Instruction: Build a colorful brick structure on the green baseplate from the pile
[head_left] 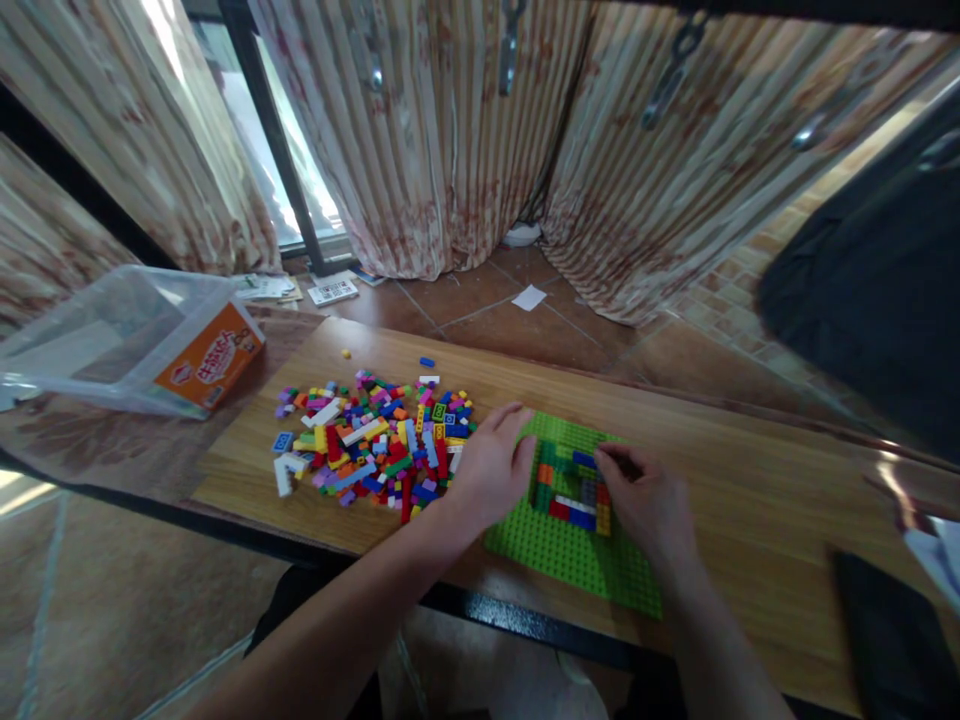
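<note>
A green baseplate (559, 545) lies on the wooden table (750, 480), with a low wall of mixed-colour bricks (574, 490) built on it. My left hand (491, 465) rests at the plate's left edge, fingers curled over the bricks there; I cannot see anything in it. My right hand (649, 495) sits on the right side of the wall, fingertips pinched at a blue brick (585, 460) on the wall's top row. A heap of loose coloured bricks (375, 440) lies just left of my left hand.
A clear plastic tub (120, 340) with an orange label lies on its side at the table's left end. A dark flat object (889, 640) sits at the near right corner. Curtains, floor tiles and papers are behind the table.
</note>
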